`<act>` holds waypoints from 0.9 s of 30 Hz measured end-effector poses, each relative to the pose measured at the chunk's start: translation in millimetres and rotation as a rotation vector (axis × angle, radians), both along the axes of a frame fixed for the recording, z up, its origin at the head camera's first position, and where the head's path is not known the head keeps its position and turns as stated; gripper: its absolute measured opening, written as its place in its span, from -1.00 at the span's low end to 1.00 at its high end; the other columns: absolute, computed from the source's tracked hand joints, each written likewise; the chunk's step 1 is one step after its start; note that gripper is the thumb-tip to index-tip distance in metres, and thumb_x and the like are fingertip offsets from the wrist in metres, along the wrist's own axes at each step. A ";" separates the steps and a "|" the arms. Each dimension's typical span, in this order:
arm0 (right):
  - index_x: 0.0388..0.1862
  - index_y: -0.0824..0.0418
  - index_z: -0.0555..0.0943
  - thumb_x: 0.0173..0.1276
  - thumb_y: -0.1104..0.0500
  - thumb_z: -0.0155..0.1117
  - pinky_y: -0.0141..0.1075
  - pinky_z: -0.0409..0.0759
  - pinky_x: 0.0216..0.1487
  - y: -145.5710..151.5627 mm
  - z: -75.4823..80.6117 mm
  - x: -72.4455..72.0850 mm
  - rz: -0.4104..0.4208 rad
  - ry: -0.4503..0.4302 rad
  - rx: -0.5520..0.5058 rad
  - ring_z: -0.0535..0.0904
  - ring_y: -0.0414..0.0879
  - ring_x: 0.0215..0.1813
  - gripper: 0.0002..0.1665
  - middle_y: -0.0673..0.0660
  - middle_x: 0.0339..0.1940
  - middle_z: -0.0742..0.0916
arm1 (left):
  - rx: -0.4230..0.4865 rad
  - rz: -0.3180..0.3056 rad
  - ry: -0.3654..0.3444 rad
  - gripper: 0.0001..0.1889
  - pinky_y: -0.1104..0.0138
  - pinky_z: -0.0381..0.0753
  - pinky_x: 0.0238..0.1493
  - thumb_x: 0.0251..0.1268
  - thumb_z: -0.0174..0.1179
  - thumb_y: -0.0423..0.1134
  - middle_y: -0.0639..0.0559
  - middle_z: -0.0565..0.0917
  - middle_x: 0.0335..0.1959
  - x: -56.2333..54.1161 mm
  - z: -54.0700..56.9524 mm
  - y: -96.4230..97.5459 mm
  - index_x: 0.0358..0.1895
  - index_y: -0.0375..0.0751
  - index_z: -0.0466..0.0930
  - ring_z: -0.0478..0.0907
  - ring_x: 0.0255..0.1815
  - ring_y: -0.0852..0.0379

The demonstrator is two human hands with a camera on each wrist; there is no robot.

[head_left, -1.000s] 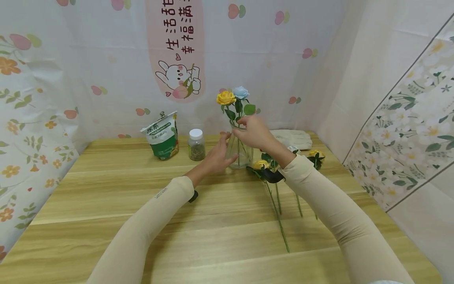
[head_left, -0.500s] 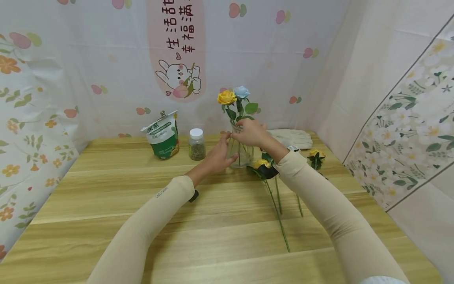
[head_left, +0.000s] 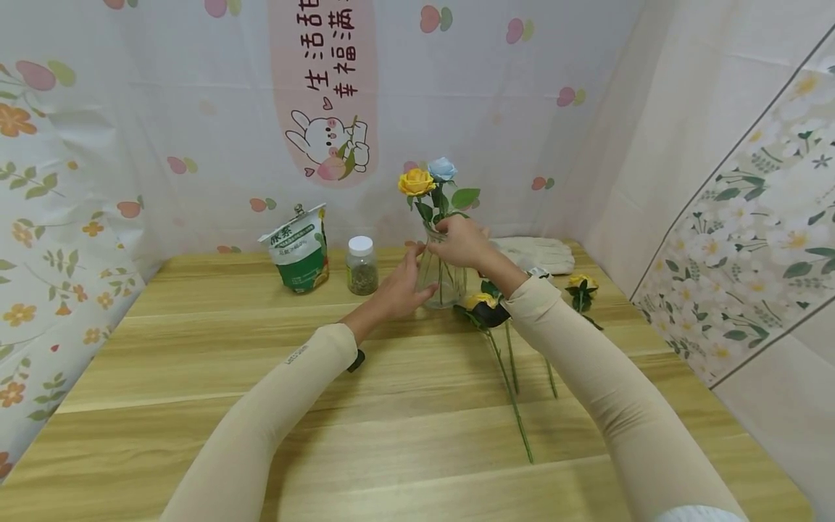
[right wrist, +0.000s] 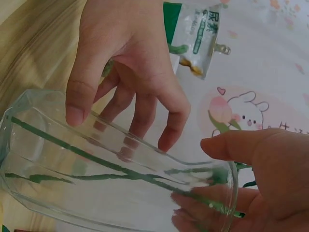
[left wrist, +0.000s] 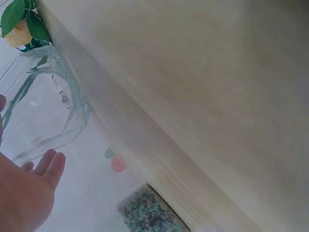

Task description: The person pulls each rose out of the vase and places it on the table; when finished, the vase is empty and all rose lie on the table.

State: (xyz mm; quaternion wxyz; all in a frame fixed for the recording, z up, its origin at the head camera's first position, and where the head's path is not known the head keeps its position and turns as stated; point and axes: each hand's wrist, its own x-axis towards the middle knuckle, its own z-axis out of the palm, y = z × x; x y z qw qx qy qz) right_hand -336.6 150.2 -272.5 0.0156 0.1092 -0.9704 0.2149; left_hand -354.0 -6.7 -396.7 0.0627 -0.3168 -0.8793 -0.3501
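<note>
A clear glass vase [head_left: 449, 288] stands upright at the back of the table with a yellow rose [head_left: 416, 182] and a pale blue rose [head_left: 443, 169] in it. My left hand [head_left: 398, 288] is round the vase's left side. In the right wrist view the left thumb lies along one side, its fingers [right wrist: 143, 116] curved behind the glass. My right hand [head_left: 464, 243] holds the vase's neck, thumb near the rim and fingers behind it, just below the leaves. Green stems [right wrist: 96, 157] cross inside the glass.
Loose yellow roses [head_left: 481, 301] with long stems lie right of the vase, partly under my right arm. White gloves [head_left: 535, 255] lie behind them. A white-capped jar [head_left: 362, 267] and a green and white pouch [head_left: 300, 254] stand to the left. A patterned cloth hangs behind.
My right hand has come down slightly from beside the stems to the vase's neck. The green leaf by the blue rose has shifted a little to the right. The left hand stays put.
</note>
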 end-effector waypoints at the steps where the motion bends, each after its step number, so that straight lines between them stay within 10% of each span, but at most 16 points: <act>1: 0.31 0.30 0.53 0.40 0.01 0.27 0.45 -0.14 0.35 0.9 -0.5 0.4 -0.003 0.009 -0.018 0.41 0.15 0.39 -0.40 0.18 0.31 0.60 | 0.002 0.000 0.002 -0.15 0.00 0.56 0.07 0.42 0.20 -0.05 -0.18 0.14 0.54 0.0 -0.1 0.2 0.53 -0.20 -0.17 0.38 0.37 -0.10; 22: 0.11 0.30 0.67 0.48 0.14 0.14 0.11 0.43 0.09 13.9 -0.3 13.6 0.015 0.357 -0.174 0.69 0.08 -0.02 -0.63 0.21 0.06 0.73 | 0.001 0.013 -0.002 -0.17 -0.01 0.57 0.03 0.42 0.20 -0.07 -0.27 0.24 0.46 1.9 1.3 0.9 0.53 -0.21 -0.14 0.40 0.35 -0.11; 27: 0.06 0.31 0.69 0.44 0.20 0.17 -0.08 0.63 -0.36 16.7 4.2 16.7 -0.015 0.461 -0.242 0.72 0.07 -0.16 -0.68 0.24 0.02 0.73 | -0.005 0.013 -0.009 -0.16 -0.01 0.57 0.05 0.42 0.20 -0.06 -0.26 0.22 0.48 2.5 1.7 1.7 0.53 -0.20 -0.15 0.40 0.36 -0.10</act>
